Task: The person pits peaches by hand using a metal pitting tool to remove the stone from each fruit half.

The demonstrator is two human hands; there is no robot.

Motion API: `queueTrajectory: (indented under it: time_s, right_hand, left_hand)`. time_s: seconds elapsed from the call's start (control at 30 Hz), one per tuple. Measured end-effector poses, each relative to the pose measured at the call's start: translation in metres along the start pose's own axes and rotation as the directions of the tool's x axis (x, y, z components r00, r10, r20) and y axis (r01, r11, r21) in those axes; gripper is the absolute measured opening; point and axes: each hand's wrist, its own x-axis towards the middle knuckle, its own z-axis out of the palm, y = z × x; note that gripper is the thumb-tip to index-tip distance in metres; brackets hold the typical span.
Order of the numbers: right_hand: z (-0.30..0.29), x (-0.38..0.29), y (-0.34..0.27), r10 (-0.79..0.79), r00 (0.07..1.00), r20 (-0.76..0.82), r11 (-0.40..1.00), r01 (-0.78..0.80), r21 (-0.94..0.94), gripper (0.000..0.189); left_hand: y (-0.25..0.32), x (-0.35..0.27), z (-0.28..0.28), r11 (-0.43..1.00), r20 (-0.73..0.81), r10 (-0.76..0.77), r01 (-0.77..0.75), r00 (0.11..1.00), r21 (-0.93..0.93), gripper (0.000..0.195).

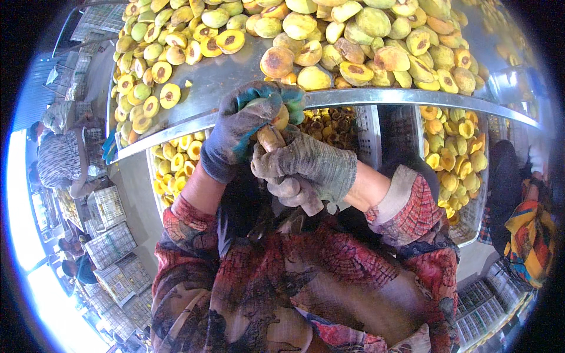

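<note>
My left hand, in a dark blue and teal work glove, grips a peach piece just above the metal table's front rim. The fingers cover most of the fruit. In a grey knit glove, my right hand is closed around a tool with a wooden handle. Its upper end meets the fruit, and its butt sticks out below my fist. The tool's working end is hidden. Beyond my hands, halved peaches, many with pits in them, are heaped on the table.
Below the rim, a crate holds dark pits or scraps. Pitted halves fill a left crate and a right crate. Stacked plastic crates and a stooping person are at left. Another person's colourful clothing shows at right.
</note>
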Motion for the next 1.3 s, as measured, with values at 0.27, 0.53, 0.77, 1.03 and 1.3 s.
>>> queueTrajectory:
  time_s: [0.27, 0.53, 0.77, 1.03, 1.3]
  right_hand:
    - [0.002, -0.010, -0.009, -0.056, 0.996, 0.072, 0.982, 0.042, 0.184, 0.023]
    - [0.019, -0.007, -0.024, -0.271, 0.903, -0.332, 0.821, 0.037, -0.570, 0.029]
    - [-0.031, 0.032, 0.000, -0.850, 0.505, 0.150, -0.220, -0.081, -0.972, 0.038]
    - [-0.014, 0.027, 0.003, -0.666, 0.725, -0.173, 0.007, -0.226, -0.974, 0.044]
    - [-0.034, 0.010, 0.025, -0.398, 0.754, -0.522, 0.499, -0.299, -0.813, 0.059]
  left_hand:
    - [-0.022, 0.015, 0.002, 0.995, -0.021, 0.059, -0.061, 0.998, -0.084, 0.058]
    - [-0.021, 0.022, -0.001, 0.985, -0.069, 0.152, -0.156, 0.986, -0.066, 0.037]
    - [-0.014, 0.022, 0.017, 0.997, -0.281, 0.041, -0.056, 0.959, -0.047, 0.035]
    - [0.006, -0.022, -0.020, 0.967, -0.479, 0.209, -0.253, 0.852, -0.030, 0.027]
    - [-0.042, -0.203, -0.181, 0.964, -0.803, 0.154, 0.089, 0.575, 0.249, 0.041]
